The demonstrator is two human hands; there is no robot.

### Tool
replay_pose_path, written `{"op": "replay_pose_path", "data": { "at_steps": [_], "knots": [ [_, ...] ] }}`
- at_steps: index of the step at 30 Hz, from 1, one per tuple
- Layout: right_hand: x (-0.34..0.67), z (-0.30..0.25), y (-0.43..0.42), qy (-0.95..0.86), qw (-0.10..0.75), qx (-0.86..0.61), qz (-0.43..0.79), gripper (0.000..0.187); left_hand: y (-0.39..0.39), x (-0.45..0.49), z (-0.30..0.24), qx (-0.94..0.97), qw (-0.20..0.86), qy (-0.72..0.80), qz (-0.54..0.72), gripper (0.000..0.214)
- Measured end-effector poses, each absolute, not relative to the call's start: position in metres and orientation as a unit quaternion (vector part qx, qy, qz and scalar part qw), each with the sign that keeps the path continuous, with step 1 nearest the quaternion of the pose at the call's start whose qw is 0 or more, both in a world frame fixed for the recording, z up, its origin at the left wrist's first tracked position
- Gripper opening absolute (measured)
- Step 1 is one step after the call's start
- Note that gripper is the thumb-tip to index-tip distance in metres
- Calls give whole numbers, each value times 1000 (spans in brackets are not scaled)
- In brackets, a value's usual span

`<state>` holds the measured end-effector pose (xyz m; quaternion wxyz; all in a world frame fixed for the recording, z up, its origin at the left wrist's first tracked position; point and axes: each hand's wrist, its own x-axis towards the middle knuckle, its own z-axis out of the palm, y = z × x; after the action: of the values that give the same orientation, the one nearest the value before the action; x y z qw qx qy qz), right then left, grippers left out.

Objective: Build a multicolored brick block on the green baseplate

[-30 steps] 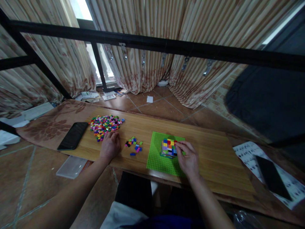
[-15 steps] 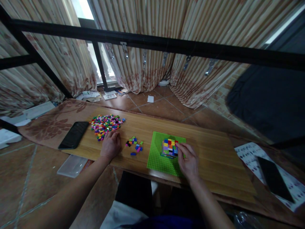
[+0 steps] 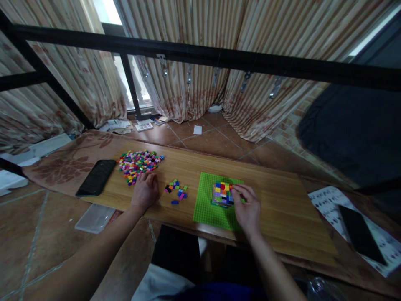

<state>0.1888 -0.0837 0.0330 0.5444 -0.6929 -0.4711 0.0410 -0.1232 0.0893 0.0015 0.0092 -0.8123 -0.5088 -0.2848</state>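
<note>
Barely anything has moved since the earlier frame; I notice only a slight drift of the view. Leftmost, a black phone (image 3: 95,178) lies across the left end of the wooden tabletop (image 3: 282,213). Beside it, toward the far left corner, is the brick pile (image 3: 138,163). Just nearer the front edge rests the left hand (image 3: 145,190), fingers curled; I can't tell whether they grip anything. Next come the loose bricks (image 3: 181,195), then the green baseplate (image 3: 203,209), right of centre, carrying the brick block (image 3: 222,195). At its right side, the right hand (image 3: 249,207) has fingers nearly together; whether they pinch a brick, I can't tell.
</note>
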Motion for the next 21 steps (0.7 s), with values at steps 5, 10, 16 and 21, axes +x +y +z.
{"op": "replay_pose_path", "data": {
  "at_steps": [5, 10, 16, 21],
  "knots": [
    [193, 31, -71, -359, 624, -682, 125, 21, 90, -123, 0, -811, 11, -512, -283, 30],
    [191, 31, -65, -242, 686, -633, 264, 23, 89, -124, 0, -810, -2, -514, -284, 29],
    [195, 30, -62, -181, 703, -582, 365, 30, 89, -124, 1, -807, -20, -515, -289, 29],
    [196, 31, -62, -142, 704, -562, 411, 26, 89, -123, 1, -806, -13, -518, -287, 29]
  ]
}}
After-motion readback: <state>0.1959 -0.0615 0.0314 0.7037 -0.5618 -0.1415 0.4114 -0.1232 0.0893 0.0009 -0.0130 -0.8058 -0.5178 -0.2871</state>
